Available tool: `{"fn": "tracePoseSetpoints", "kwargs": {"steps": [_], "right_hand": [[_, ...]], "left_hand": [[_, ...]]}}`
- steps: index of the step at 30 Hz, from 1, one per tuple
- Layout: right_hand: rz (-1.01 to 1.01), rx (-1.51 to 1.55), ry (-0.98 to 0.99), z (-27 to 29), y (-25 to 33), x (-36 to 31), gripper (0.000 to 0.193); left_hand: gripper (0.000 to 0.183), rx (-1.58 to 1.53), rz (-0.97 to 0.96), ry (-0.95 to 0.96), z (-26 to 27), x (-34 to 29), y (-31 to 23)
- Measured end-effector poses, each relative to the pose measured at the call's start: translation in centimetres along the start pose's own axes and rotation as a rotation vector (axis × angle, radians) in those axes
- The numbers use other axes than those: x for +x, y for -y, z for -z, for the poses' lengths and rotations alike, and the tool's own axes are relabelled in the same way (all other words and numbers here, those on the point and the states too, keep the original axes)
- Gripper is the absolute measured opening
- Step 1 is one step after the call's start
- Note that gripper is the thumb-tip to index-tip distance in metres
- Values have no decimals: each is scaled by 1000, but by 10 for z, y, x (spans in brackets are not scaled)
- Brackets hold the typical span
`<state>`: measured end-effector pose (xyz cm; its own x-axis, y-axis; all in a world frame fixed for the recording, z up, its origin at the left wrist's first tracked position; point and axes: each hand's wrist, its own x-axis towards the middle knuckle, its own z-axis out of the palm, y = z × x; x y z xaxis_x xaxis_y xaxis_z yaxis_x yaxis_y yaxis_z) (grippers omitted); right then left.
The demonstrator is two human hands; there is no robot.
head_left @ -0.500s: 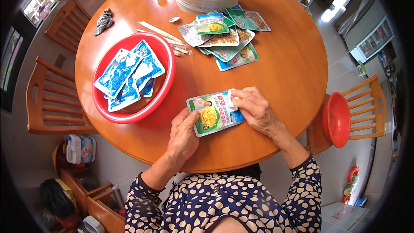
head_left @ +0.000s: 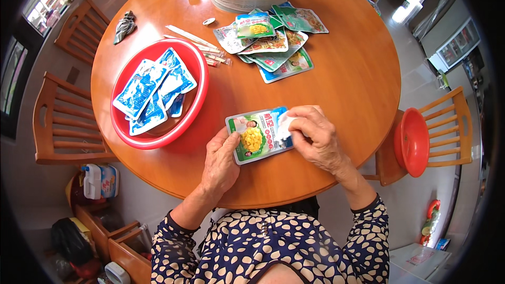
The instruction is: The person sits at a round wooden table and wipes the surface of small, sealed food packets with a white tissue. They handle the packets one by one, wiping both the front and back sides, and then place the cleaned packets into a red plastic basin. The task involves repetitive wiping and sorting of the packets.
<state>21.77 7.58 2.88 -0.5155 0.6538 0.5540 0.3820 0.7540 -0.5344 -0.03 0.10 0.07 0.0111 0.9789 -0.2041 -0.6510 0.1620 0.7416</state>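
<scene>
A flat food pouch (head_left: 256, 139), green, white and blue with a picture of yellow food on it, lies face up near the front of the round wooden table. My left hand (head_left: 221, 160) grips its left edge, thumb on top. Closed around a crumpled white tissue or cloth (head_left: 284, 124), my right hand (head_left: 317, 139) presses it on the pouch's right end. The fingers partly hide this white piece, so its exact kind is unclear.
A red basin (head_left: 202, 102) with several blue pouches (head_left: 141, 88) stands on the left. Beyond my hands lie a heap of food pouches (head_left: 271, 47) and wrapped chopsticks (head_left: 192, 36). A blue-and-white basket (head_left: 250, 0) stands at the back; another red basin (head_left: 413, 142) rests on the right chair.
My right hand has shifted slightly along the pouch's right end, and more of the white piece shows. My left hand still holds the pouch's left edge. The whole view has shifted a little.
</scene>
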Motion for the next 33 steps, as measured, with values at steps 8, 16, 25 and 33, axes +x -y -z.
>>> {"fn": "tracePoseSetpoints", "kwargs": {"steps": [8, 16, 25, 33], "right_hand": [[-300, -217, -34, -28, 20, -11, 71], [-342, -177, -62, -9, 8, -26, 29], [-748, 1086, -145, 9, 10, -19, 22], [-687, 1189, -147, -18, 31, -15, 18]], "left_hand": [[35, 4, 11, 4, -4, -1, -1], [40, 241, -107, -46, -6, -7, 6], [58, 1383, -860, -253, -23, -22, -7], [23, 442, -207, 38, -45, -10, 5]]}}
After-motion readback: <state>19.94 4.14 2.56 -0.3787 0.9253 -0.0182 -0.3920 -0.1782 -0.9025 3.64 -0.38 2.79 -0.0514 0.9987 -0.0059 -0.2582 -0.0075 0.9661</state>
